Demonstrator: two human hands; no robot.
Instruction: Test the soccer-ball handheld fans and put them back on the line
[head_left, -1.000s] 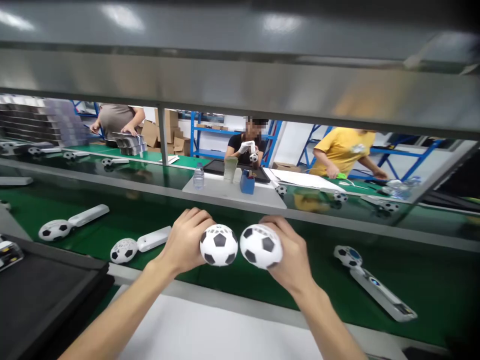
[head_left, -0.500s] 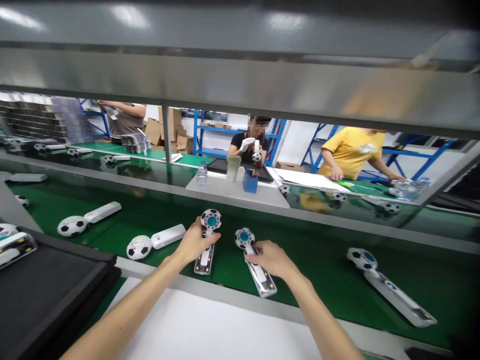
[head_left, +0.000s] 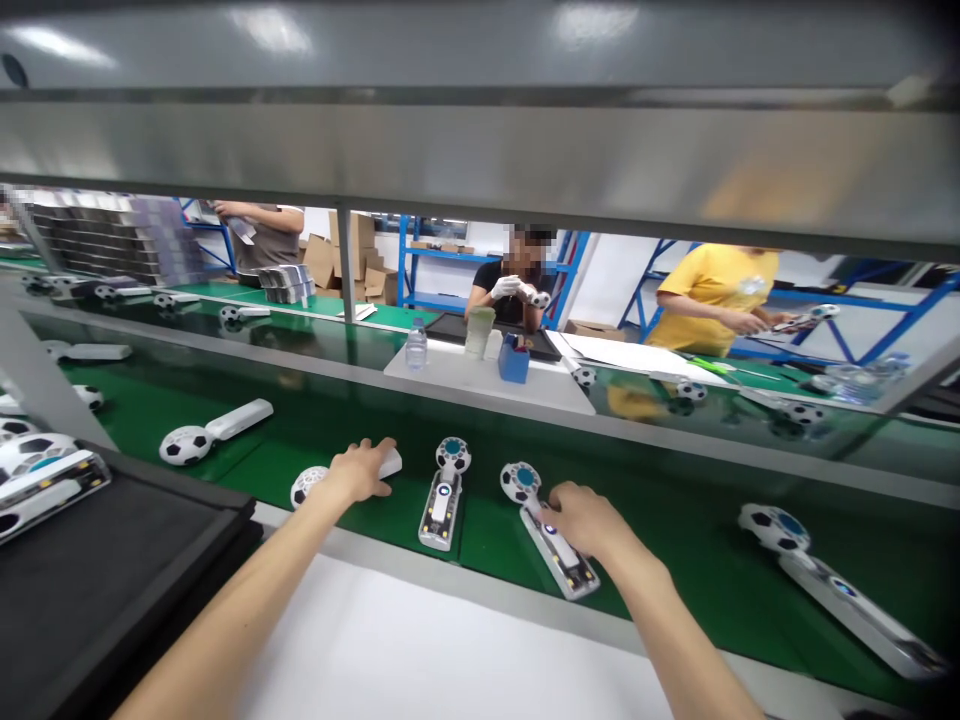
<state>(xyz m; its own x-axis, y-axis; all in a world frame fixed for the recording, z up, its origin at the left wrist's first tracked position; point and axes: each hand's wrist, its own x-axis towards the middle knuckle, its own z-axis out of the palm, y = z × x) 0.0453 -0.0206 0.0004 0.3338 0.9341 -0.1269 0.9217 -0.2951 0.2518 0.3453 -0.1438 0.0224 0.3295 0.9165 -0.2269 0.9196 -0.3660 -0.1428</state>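
Two soccer-ball-headed devices lie face up on the green belt (head_left: 675, 540), showing blue centres and open white handles. My right hand (head_left: 589, 520) rests on the handle of the right one (head_left: 559, 548), fingers curled over it. The left one (head_left: 442, 492) lies free between my hands. My left hand (head_left: 356, 470) is closed over the white handle of a third device (head_left: 306, 486), which lies ball side up just left of it.
A black tray (head_left: 112, 560) sits at the near left with more devices at its edge. Further devices lie on the belt at left (head_left: 191, 441) and right (head_left: 825, 585). Across a raised shelf with a bottle (head_left: 416, 346) and blue box (head_left: 514, 360), three people work.
Both hands lowered the two ball devices onto the belt face up. My left hand let go of its device and moved left onto another handle. The view shifted slightly left.
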